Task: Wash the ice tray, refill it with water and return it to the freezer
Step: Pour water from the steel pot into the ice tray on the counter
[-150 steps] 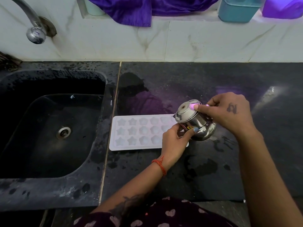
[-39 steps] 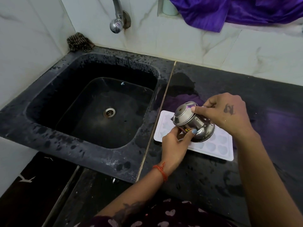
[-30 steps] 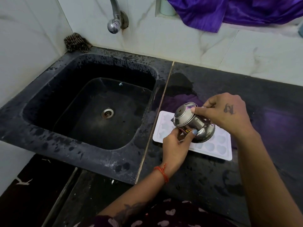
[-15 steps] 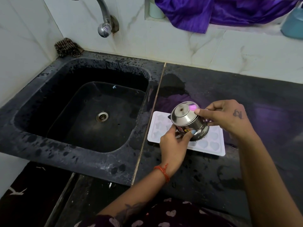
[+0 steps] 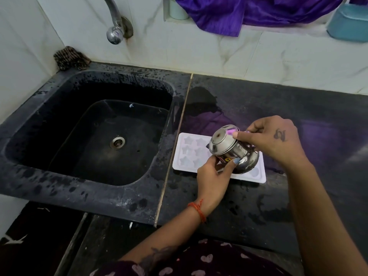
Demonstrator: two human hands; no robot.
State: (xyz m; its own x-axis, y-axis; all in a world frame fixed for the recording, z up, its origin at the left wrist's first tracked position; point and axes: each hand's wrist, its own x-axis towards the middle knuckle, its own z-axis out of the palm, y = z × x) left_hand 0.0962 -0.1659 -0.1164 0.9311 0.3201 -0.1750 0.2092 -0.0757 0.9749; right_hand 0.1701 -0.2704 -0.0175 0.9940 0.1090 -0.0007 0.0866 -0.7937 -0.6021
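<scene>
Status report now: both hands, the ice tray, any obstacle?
Left hand and right hand both grip steel pot, tilted over ice tray. Tray flat on counter, beside sink. Nothing in the way.

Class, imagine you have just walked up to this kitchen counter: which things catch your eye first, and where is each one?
First, the shiny steel pot, tilted over the white ice tray on the black counter, held by the left hand from below and the right hand from the side. To the left is the deep black sink. A purple cloth hangs from the ledge above.
</scene>
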